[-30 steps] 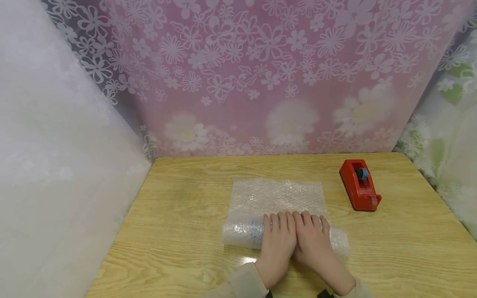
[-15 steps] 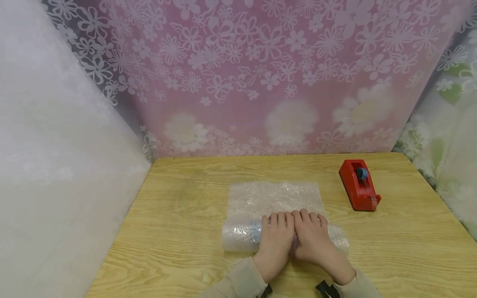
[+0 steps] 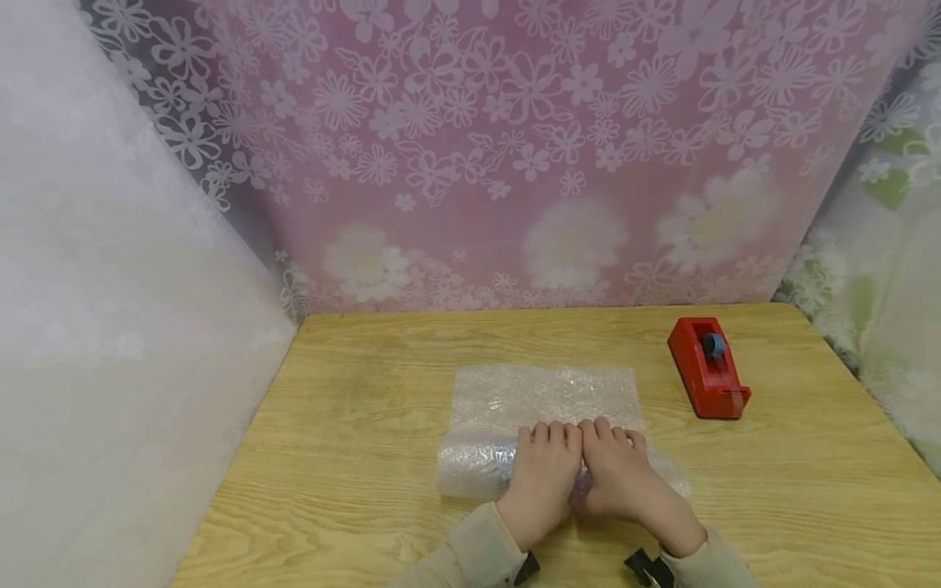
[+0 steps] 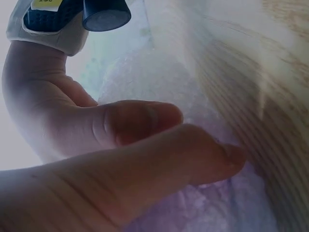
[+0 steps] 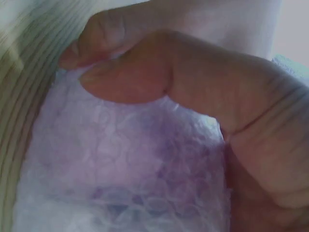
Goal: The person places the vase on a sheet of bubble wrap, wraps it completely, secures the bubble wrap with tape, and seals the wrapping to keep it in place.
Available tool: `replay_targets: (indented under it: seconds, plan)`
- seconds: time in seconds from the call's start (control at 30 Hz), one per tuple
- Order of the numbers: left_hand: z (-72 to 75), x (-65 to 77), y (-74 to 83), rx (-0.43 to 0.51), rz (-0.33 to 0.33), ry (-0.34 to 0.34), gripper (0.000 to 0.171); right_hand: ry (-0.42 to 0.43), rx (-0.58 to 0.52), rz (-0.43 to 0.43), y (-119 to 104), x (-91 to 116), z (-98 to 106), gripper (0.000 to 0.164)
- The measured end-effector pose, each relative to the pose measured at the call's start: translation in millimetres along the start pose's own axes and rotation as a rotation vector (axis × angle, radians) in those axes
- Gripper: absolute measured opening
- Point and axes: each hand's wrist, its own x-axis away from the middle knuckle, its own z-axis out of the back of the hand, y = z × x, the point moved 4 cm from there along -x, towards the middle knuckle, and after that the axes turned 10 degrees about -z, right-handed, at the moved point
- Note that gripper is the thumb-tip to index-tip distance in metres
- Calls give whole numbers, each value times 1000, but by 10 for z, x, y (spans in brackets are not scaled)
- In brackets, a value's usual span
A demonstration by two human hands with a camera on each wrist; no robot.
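A sheet of clear bubble wrap (image 3: 544,394) lies flat on the table, its near part rolled (image 3: 470,469) around something bluish and purple that I cannot make out. Side by side over the roll's middle, my left hand (image 3: 542,478) and my right hand (image 3: 619,469) grip it, fingers bent over the far side. In the left wrist view, the left thumb (image 4: 193,154) presses on the purplish wrap (image 4: 207,208). The right thumb (image 5: 130,79) curls onto the wrapped roll (image 5: 111,145) in the right wrist view, touching or nearly touching the other thumb.
A red tape dispenser (image 3: 709,371) with a small blue-rimmed roll stands right of the sheet. The wooden table (image 3: 345,425) ends at a pink floral curtain (image 3: 456,163). Pale hangings flank it on both sides.
The flat sheet's far edge has come slightly closer to me. Both hands stay on the roll, and more of its purple patch shows between them.
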Motion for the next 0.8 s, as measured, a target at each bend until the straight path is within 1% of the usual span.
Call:
replay_targets:
  seconds: [0.2,0.3,0.47,0.57,0.7,0.8]
  plan:
    - [14,31,7,40,-16,-42,73,-108,-9,16,8,2,1,81]
    - [19,54,15,53,-15,-57,73,-143,-31,26,3,17,7,81]
    - [30,102,24,54,-24,-35,73,-173,-49,44,-11,39,0,80]
    - [31,119,25,51,-39,-20,76,-201,-65,51,-16,43,-3,84]
    - [24,124,17,71,-41,-34,85,-231,-90,57,-22,33,3,87]
    - [25,113,9,95,-32,-46,89,-240,-99,63,-21,22,18,86]
